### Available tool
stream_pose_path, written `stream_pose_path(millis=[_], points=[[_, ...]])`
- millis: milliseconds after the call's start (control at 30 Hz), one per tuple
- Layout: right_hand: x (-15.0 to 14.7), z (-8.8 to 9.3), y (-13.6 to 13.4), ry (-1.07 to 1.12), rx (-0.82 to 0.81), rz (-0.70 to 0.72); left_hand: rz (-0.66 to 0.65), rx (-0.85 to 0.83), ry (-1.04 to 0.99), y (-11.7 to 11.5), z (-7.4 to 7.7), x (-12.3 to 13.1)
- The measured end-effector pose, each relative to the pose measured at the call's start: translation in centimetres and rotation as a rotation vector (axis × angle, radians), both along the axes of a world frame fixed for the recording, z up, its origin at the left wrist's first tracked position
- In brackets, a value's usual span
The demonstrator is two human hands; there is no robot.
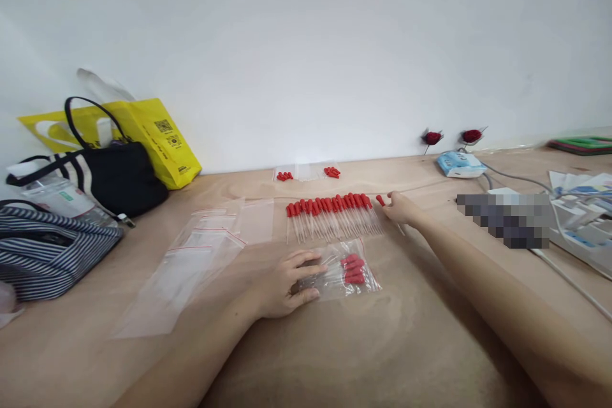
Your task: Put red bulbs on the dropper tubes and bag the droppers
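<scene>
Several droppers (329, 205) with red rubber bulbs and thin clear tubes lie side by side in a row on the wooden table. At the right end of that row my right hand (398, 209) pinches a single dropper (380, 200), its bulb pointing left and up. Closer to me lies a clear zip bag (335, 293) with several red-bulbed droppers inside. My left hand (289, 287) holds this bag at its left end, fingers over the top and thumb along the lower side. Flat, clear zip bags (191, 268) with red seal lines overlap to the left.
Filled bags with red bulbs (332, 172) lie near the wall. A yellow bag (176, 153), a black handbag (129, 178) and a striped pouch (57, 255) stand left. On the right are a blue tissue pack (459, 164), red roses (433, 138), cables and a power strip (583, 239).
</scene>
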State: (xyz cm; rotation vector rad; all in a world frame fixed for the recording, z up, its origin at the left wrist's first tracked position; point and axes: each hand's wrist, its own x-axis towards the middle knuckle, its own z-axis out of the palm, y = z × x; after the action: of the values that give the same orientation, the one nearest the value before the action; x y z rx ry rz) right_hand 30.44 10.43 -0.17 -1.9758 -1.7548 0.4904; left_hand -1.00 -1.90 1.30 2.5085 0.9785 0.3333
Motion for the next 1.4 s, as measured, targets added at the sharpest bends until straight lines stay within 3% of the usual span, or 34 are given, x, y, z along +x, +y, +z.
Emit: stream_pose_path(millis=[133, 233, 300, 533, 700, 800, 967, 1167, 1267, 1400], points=[[0.4, 0.5, -3.0, 0.351, 0.061, 0.021, -0.017, -0.001, -0.012, -0.1, 0.3, 0.0], [-0.7, -0.3, -5.9, 0.763, 0.166, 0.069, -0.008, -0.009, -0.008, -0.2, 0.6, 0.1], [-1.8, -1.0, -7.5, 0.907, 0.223, 0.062, -0.002, -0.018, 0.004, -0.2, 0.6, 0.2], [-4.5, -1.9, -9.6, 1.013, 0.329, 0.024, 0.041, -0.039, 0.004, -0.4, 0.6, 0.2], [-5.1, -2.2, -10.3, 1.152, 0.25, 0.078, 0.065, -0.071, 0.019, -0.5, 0.8, 0.2], [-5.2, -2.4, -10.7, 1.116, 0.134, 0.165, 0.062, -0.074, 0.021, -0.5, 0.6, 0.2], [-4.7, -2.3, -10.7, 0.868, -0.018, 0.362, 0.056, -0.078, -0.005, -0.3, 0.3, 0.0], [-4.6, -1.0, -10.8, 0.53, 0.097, 0.644, 0.057, -0.082, -0.027, -0.4, 0.5, 0.2], [-4.7, -0.9, -10.7, 0.438, 0.135, 0.688, 0.062, -0.075, -0.041, -0.4, 0.5, 0.2], [-4.9, -1.4, -9.9, 0.449, 0.117, 0.566, 0.053, -0.072, -0.054, -0.5, 0.5, 0.2]])
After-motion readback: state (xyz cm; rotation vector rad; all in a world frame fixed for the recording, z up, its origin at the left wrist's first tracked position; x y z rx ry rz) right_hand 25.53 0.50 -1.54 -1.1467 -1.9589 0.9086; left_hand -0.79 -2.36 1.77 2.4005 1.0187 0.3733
